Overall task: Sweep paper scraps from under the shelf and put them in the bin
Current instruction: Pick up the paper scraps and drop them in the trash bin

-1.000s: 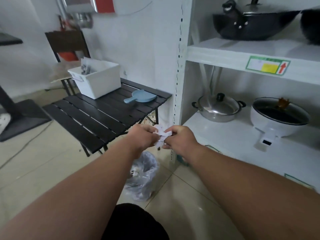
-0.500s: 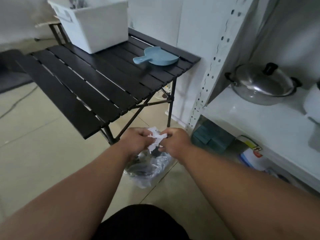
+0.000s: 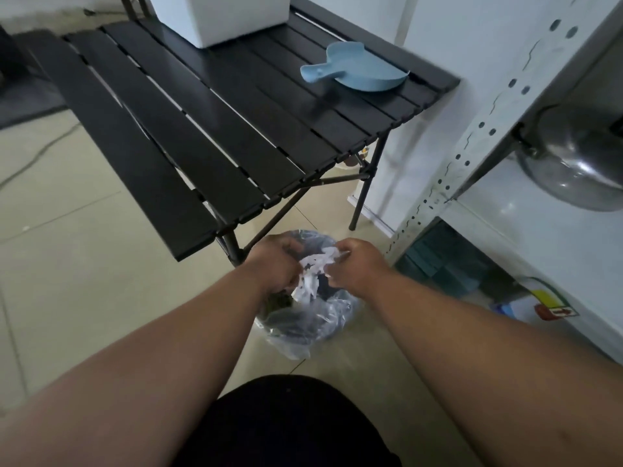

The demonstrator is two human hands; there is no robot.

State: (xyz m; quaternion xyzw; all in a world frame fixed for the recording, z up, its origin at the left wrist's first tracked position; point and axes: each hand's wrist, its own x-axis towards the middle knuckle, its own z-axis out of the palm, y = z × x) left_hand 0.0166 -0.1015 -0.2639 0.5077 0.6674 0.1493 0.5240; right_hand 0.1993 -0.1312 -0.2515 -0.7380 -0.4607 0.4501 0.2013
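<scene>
Paper scraps (image 3: 313, 269) pinched between left hand (image 3: 274, 261) and right hand (image 3: 355, 264), both hands clamped on them, directly over the plastic-lined bin (image 3: 303, 325) near the worktop (image 3: 215, 139).

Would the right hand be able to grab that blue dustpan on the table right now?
Probably not yet: the right hand and left hand both pinch paper scraps over the bin; the dustpan lies far off.
</scene>
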